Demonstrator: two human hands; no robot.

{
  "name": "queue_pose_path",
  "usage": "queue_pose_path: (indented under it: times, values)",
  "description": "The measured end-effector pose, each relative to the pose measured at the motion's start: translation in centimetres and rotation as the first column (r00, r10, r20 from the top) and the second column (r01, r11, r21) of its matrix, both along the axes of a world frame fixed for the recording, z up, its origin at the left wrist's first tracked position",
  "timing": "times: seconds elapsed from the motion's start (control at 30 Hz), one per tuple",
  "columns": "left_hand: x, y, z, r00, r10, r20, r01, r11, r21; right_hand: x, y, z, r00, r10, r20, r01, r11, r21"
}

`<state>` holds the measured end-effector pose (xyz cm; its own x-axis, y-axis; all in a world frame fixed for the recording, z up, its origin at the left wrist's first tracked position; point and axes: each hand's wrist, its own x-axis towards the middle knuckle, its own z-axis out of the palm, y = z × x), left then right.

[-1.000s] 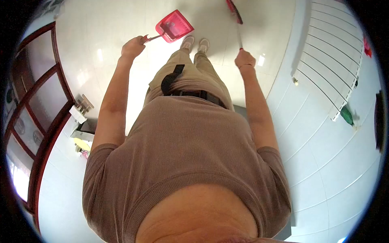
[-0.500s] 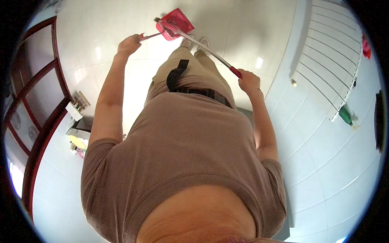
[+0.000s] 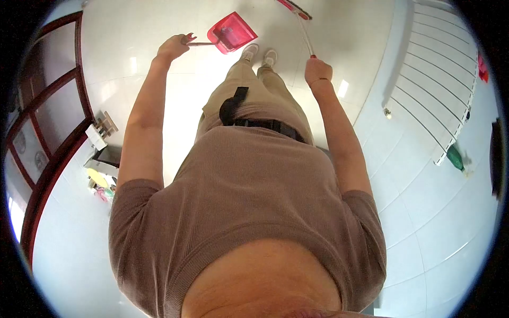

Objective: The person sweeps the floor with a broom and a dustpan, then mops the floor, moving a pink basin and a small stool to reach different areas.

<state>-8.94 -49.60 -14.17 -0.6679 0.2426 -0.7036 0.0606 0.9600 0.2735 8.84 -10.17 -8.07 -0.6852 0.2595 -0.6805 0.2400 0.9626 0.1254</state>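
Note:
My left hand [image 3: 174, 47] is closed round the handle of a red dustpan [image 3: 232, 34], whose pan lies over the pale floor in front of my feet. Bits too small to name show inside the pan. On the other side my right hand [image 3: 318, 70] grips the handle of a red broom [image 3: 294, 7]. The broom's head, with dark bristles, is at the top edge of the view, to the right of the dustpan and apart from it.
Pale tiled floor [image 3: 127, 32] lies around my shoes [image 3: 270, 57]. At the right a white wire rack [image 3: 432, 79] stands out from the wall, with a green bottle [image 3: 454, 158] near it. Dark red framed panels [image 3: 79, 79] and a small wooden item [image 3: 107, 124] are at the left.
The broom's head has moved from the dustpan to the upper right. My right hand has moved forward with the handle, and the dustpan has turned slightly, its handle now nearly level.

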Motion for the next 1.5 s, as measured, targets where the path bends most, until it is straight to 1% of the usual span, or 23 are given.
queue_pose_path:
  times: [0.13, 0.2, 0.27, 0.33, 0.47, 0.5, 0.53, 0.6, 0.73, 0.77, 0.83, 0.93, 1.0, 1.07, 1.1, 1.17, 1.2, 1.27, 1.3, 1.37, 1.4, 1.47, 1.5]
  values:
    - [-0.7, 0.7, 0.3, 0.998, -0.041, -0.050, 0.038, 0.997, -0.062, -1.0, -1.5, -1.4, 0.991, 0.133, -0.024, -0.134, 0.990, -0.047]
    - [-1.0, 1.0, 0.4, 0.996, -0.063, -0.059, 0.059, 0.996, -0.062, 0.5, -2.2, -0.9, 0.989, 0.147, -0.021, -0.148, 0.988, -0.042]
    - [-0.5, 0.7, 0.0, 0.996, -0.065, -0.063, 0.063, 0.997, -0.037, 2.6, -2.3, -0.4, 0.955, 0.296, 0.002, -0.294, 0.950, -0.104]
    - [0.0, 1.6, 1.7, 0.994, -0.096, -0.059, 0.090, 0.991, -0.104, 3.2, -1.6, 1.8, 0.951, 0.302, 0.070, -0.294, 0.950, -0.108]
    - [0.8, -1.3, -2.7, 0.994, -0.065, -0.091, 0.058, 0.995, -0.080, 4.4, 2.2, 4.6, 0.981, 0.188, 0.050, -0.183, 0.979, -0.086]
    - [1.3, -2.1, -3.7, 0.993, -0.061, -0.105, 0.059, 0.998, -0.022, 5.8, 2.7, 4.5, 0.986, 0.143, 0.091, -0.133, 0.985, -0.109]
    - [1.6, -2.1, -3.5, 0.991, -0.057, -0.119, 0.062, 0.997, 0.036, 7.5, 2.5, 4.6, 0.987, 0.125, 0.101, -0.119, 0.991, -0.068]
    - [2.7, -1.4, -1.2, 0.993, -0.063, -0.103, 0.064, 0.998, 0.008, 10.9, 1.5, 5.5, 0.991, 0.065, 0.118, -0.064, 0.998, -0.020]
    - [4.2, -3.2, -0.3, 1.000, -0.030, -0.005, 0.030, 0.999, -0.018, 17.8, -0.6, 7.0, 0.965, -0.247, 0.085, 0.249, 0.968, -0.025]
    - [4.7, -4.2, 0.0, 0.999, -0.001, -0.036, 0.001, 1.000, 0.010, 19.5, -1.3, 7.1, 0.964, -0.251, 0.086, 0.254, 0.967, -0.022]
    - [4.9, -6.3, 0.2, 0.999, 0.005, -0.034, -0.004, 1.000, 0.028, 22.6, -3.3, 6.8, 0.874, -0.481, 0.071, 0.482, 0.876, 0.008]
    - [5.7, -10.9, 0.1, 0.999, 0.039, -0.014, -0.038, 0.998, 0.057, 27.3, -6.8, 5.0, 0.832, -0.554, -0.013, 0.554, 0.832, -0.008]
    - [6.3, -14.2, 0.0, 0.998, 0.061, 0.004, -0.062, 0.996, 0.071, 29.4, -9.6, 3.2, 0.810, -0.586, 0.025, 0.584, 0.810, 0.057]
    - [6.3, -16.9, 0.5, 0.998, -0.007, -0.063, 0.011, 0.997, 0.077, 33.1, -10.5, -1.2, 0.670, -0.741, 0.031, 0.740, 0.671, 0.047]
    - [6.4, -18.0, 0.8, 0.998, -0.002, -0.061, 0.006, 0.997, 0.077, 32.2, -11.5, -1.5, 0.674, -0.738, 0.032, 0.737, 0.675, 0.048]
    - [6.9, -19.5, 1.2, 0.999, -0.006, -0.044, 0.008, 0.999, 0.048, 29.0, -13.0, -1.2, 0.310, -0.938, 0.153, 0.950, 0.303, -0.069]
    - [7.5, -20.3, 1.1, 0.999, -0.001, -0.042, 0.003, 0.999, 0.048, 27.4, -13.6, -1.1, 0.315, -0.937, 0.153, 0.949, 0.308, -0.067]
    - [8.6, -21.7, 0.9, 0.998, -0.001, -0.066, 0.001, 1.000, -0.002, 24.6, -14.7, -1.6, 0.030, -0.996, 0.085, 0.987, 0.016, -0.162]
    - [9.0, -22.3, 1.0, 0.998, 0.006, -0.066, -0.006, 1.000, 0.001, 24.0, -14.5, -2.9, 0.036, -0.996, 0.082, 0.986, 0.023, -0.162]
    - [9.6, -23.4, 1.5, 1.000, 0.007, 0.008, -0.007, 1.000, -0.012, 23.1, -14.3, -5.5, -0.028, -0.984, 0.175, 0.978, -0.063, -0.198]
    - [9.9, -24.1, 1.7, 1.000, 0.013, 0.008, -0.013, 1.000, -0.009, 20.8, -16.2, -5.0, 0.031, -0.985, 0.169, 0.987, 0.004, -0.160]
    - [10.5, -25.7, 1.7, 0.999, 0.021, 0.031, -0.019, 0.998, -0.066, 21.0, -17.5, -8.0, 0.044, -0.952, 0.302, 0.956, -0.047, -0.289]
    - [10.6, -26.5, 1.7, 0.999, 0.028, 0.031, -0.026, 0.998, -0.063, 20.2, -18.7, -8.3, 0.183, -0.938, 0.294, 0.963, 0.111, -0.247]
